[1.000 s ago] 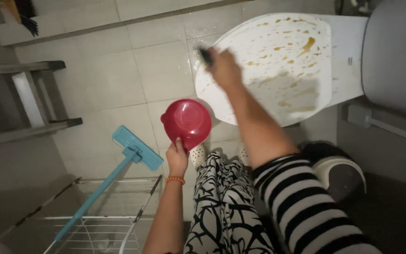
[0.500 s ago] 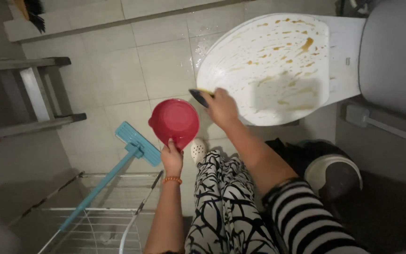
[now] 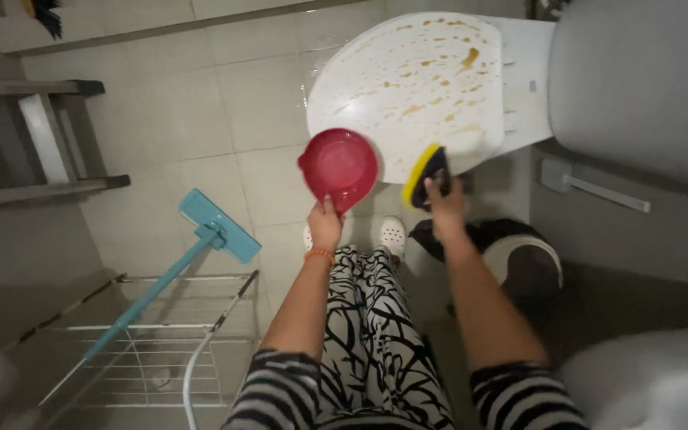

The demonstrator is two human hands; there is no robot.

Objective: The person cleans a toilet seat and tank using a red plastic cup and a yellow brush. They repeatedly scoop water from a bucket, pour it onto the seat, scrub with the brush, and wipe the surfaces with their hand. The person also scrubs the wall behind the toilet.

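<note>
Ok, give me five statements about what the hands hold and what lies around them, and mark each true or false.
1. The left hand holds a red plastic bowl by its rim. True.
2. The right hand grips a yellow and dark scrubbing sponge at the edge of the toilet lid. True.
3. The toilet lid is spotless. False: brownish spots and streaks are scattered over it.
4. A blue flat mop rests on the floor, its handle crossing a wire drying rack. True.
5. The red plastic bowl sits on the floor tiles. False: it is held up in the air in front of the lid.
</note>
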